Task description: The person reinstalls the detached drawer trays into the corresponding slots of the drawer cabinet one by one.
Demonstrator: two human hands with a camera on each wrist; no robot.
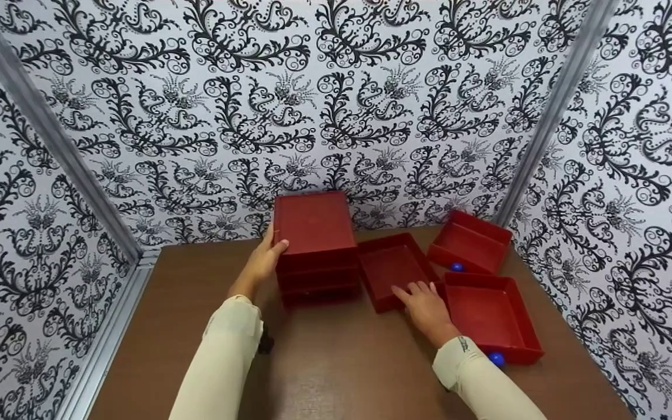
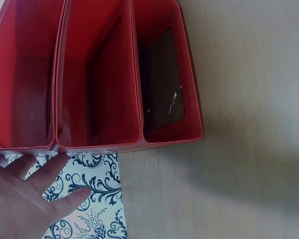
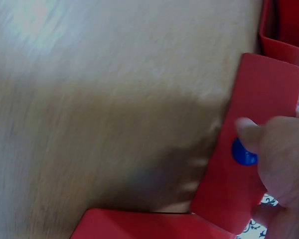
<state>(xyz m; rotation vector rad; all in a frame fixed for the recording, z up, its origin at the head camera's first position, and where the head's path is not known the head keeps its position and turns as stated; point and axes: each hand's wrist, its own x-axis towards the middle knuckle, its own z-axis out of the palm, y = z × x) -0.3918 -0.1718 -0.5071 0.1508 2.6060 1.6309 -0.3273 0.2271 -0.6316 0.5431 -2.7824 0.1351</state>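
Observation:
A red cabinet [image 1: 315, 224] with several stacked, empty slots stands against the back wall. My left hand [image 1: 263, 259] rests against its left side, fingers mostly straight; in the left wrist view the thumb stands apart from the slot openings [image 2: 99, 74]. Right of the cabinet lies an empty red drawer [image 1: 391, 268], turned at an angle. My right hand [image 1: 428, 312] grips its front wall, fingers over the top edge into the drawer. In the right wrist view the thumb lies beside a blue knob [image 3: 243, 153] on that drawer's front [image 3: 264, 94].
Two more red drawers lie to the right, one at the back [image 1: 471, 240] and one nearer [image 1: 487, 315], each with a blue knob on its front. Patterned walls [image 1: 289, 116] enclose the brown table [image 1: 324, 361] at the back and sides.

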